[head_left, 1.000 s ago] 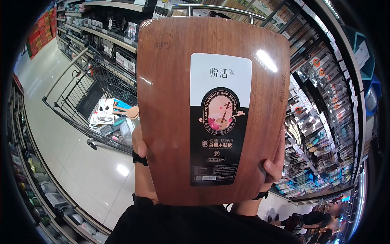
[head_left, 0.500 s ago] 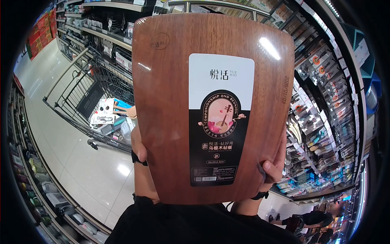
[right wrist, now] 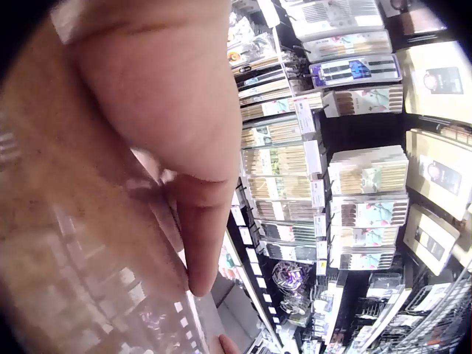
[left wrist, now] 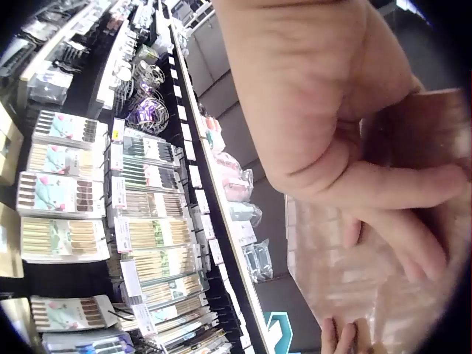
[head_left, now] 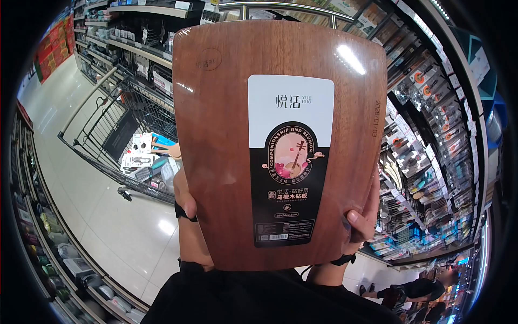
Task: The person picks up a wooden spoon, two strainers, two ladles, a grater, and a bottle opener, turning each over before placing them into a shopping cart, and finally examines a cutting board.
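A brown wooden cutting board [head_left: 216,135] in clear shrink wrap is held upright before my chest, its black-and-white label [head_left: 291,108] facing me. My left hand [head_left: 185,201] grips its lower left edge, thumb at the front. On the lower right edge, my right hand [head_left: 362,222] holds it the same way, with the thumb pressed on the wrapped face. The left wrist view shows fingers of my left hand [left wrist: 324,110] spread across the back of the board [left wrist: 317,251]. In the right wrist view my right hand [right wrist: 169,110] lies along the board's edge.
A black wire shopping cart [head_left: 108,137] stands to the left with boxed goods and wooden utensils in it. Racks of hanging kitchen tools [head_left: 421,156] line the right side. Low shelves [head_left: 70,254] run along the left. Another person [head_left: 415,291] is at the lower right.
The board first came slightly closer to the camera, then shifted a little left and tipped slightly. Both hands keep their grip on it.
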### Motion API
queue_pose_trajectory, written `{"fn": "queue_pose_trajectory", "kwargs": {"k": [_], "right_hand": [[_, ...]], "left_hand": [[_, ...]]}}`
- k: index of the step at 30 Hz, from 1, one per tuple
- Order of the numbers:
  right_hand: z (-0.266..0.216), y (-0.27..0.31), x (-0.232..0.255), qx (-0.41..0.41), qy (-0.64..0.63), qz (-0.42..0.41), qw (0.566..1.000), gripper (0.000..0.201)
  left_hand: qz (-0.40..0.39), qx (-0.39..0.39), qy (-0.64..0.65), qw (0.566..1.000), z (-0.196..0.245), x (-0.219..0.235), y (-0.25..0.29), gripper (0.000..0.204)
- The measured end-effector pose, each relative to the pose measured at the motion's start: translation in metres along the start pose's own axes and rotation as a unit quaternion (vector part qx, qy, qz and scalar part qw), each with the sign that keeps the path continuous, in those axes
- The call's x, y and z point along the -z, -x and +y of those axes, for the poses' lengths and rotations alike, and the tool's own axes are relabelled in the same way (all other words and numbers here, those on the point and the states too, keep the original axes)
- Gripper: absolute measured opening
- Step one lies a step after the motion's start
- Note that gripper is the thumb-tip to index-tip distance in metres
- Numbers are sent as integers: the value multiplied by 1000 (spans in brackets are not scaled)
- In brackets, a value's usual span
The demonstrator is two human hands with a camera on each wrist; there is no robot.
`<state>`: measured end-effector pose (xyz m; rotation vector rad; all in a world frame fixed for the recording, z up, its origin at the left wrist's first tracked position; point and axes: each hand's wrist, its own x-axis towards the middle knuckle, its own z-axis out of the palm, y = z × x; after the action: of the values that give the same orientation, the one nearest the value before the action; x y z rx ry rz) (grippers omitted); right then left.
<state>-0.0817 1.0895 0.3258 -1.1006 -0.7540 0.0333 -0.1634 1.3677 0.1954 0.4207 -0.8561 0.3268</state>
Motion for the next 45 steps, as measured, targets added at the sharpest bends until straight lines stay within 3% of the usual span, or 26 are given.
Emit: {"fn": "queue_pose_trajectory", "kwargs": {"k": [45], "right_hand": [[-1,0,9,-12,-28,13,999,85]], "left_hand": [[105,27,-70,992,0,3,15,114]]}}
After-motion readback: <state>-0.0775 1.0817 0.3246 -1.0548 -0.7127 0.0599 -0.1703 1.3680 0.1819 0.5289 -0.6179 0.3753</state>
